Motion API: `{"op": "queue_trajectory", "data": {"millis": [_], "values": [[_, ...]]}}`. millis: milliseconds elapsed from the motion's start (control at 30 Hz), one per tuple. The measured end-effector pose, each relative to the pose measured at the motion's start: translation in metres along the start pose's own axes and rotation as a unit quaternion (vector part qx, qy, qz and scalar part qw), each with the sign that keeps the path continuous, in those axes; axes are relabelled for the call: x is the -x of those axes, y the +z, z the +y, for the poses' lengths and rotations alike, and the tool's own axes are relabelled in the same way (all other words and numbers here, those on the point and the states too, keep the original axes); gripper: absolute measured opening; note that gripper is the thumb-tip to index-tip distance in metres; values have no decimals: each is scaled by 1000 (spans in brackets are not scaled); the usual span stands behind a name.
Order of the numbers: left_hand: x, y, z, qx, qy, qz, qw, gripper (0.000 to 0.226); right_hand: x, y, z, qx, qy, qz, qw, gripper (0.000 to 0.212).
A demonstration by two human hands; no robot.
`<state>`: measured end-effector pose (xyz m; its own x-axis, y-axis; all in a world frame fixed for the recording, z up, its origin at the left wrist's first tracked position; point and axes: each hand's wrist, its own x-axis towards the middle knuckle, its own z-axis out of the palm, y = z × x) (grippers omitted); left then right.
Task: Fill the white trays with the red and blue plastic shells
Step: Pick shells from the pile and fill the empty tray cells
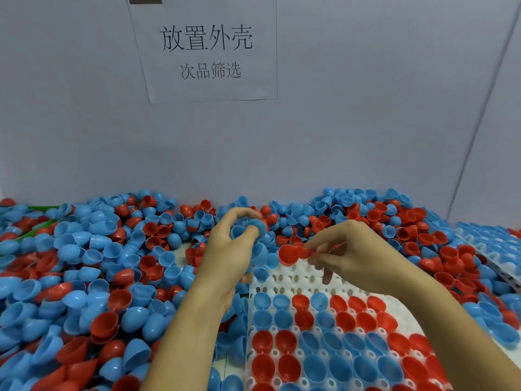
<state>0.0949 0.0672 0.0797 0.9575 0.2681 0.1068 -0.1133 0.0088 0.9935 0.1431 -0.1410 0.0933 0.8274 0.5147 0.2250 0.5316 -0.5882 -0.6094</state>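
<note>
Right hand is pinching a red shell by its rim over the white tray's unfilled far rows; left hand is curling around blue shells. Risk: the thin rim pinch slipping, the shell landing tilted or outside a cup.

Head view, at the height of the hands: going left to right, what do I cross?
Loose pile of shells → left hand gripping blue shells → red shell pinched by the right hand → more loose shells → second white tray filled with blue shells at the right edge.
</note>
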Motion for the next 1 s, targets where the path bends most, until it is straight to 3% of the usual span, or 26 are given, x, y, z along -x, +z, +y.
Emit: {"op": "queue_trajectory", "data": {"millis": [233,367,467,633,767,867,1000], "values": [[1,12,-10,-62,-11,-20,998,26,5,14,-11,-106,-12,44,993,29],[4,21,-12,-67,-6,-48,997,23,6,20,-12,-127,-5,50,991,11],[4,25,-13,-66,-1,-49,997,23,5,20,-11,-130,12,39,991,27],[4,24,-10,-35,-5,-50,998,24,8,13,-7,-149,28,43,988,25],[-1,18,-10,-21,6,-36,999,23,20,-7,0,-192,57,76,977,46],[-3,15,-10,-6,5,-23,1000,22,32,-30,9,-165,70,136,974,47],[-2,15,-9,3,7,-21,1000,25,50,-54,23,-77,101,179,976,33]]}}
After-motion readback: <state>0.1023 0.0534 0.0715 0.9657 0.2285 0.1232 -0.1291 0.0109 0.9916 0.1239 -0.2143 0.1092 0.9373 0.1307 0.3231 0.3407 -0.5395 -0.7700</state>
